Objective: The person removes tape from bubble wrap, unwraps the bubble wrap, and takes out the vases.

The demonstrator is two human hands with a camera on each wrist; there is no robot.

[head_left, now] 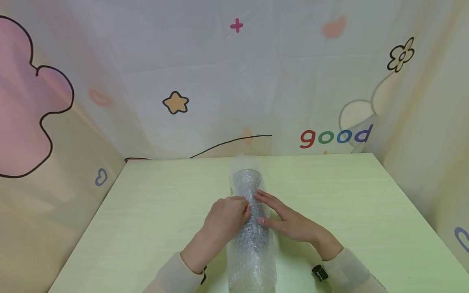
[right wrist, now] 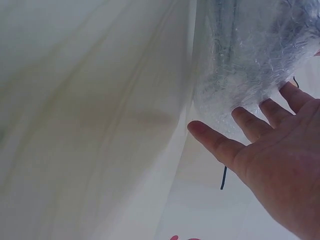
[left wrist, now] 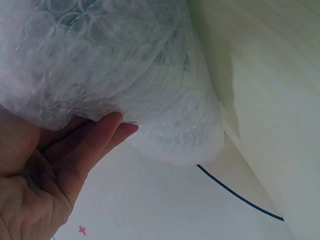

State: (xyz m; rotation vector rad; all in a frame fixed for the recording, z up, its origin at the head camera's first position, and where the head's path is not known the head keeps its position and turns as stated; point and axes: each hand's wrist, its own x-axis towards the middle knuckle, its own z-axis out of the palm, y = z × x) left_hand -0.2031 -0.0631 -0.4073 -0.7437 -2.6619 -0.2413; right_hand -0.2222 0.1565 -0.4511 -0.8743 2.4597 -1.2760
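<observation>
A long roll of clear bubble wrap (head_left: 253, 252) lies lengthwise down the middle of the table, wrapped round a greyish thing with a rounded far end. What kind of thing it is stays hidden by the layers. My left hand (head_left: 226, 217), fingers curled, pinches the wrap along the top left of the roll; in the left wrist view the bunched plastic (left wrist: 75, 107) runs between thumb and fingers. On the other side, my right hand (head_left: 293, 223) rests its spread, fairly straight fingers against the roll, fingertips (right wrist: 242, 115) right at the plastic.
The pale green table (head_left: 157, 203) reaches back to a printed cloth backdrop (head_left: 220, 81), which also hangs along both sides. Loose wrap (head_left: 243, 162) extends past the thing's far end, near the table's back edge. Dark wrist-strap pieces (head_left: 320, 272) show by the sleeves.
</observation>
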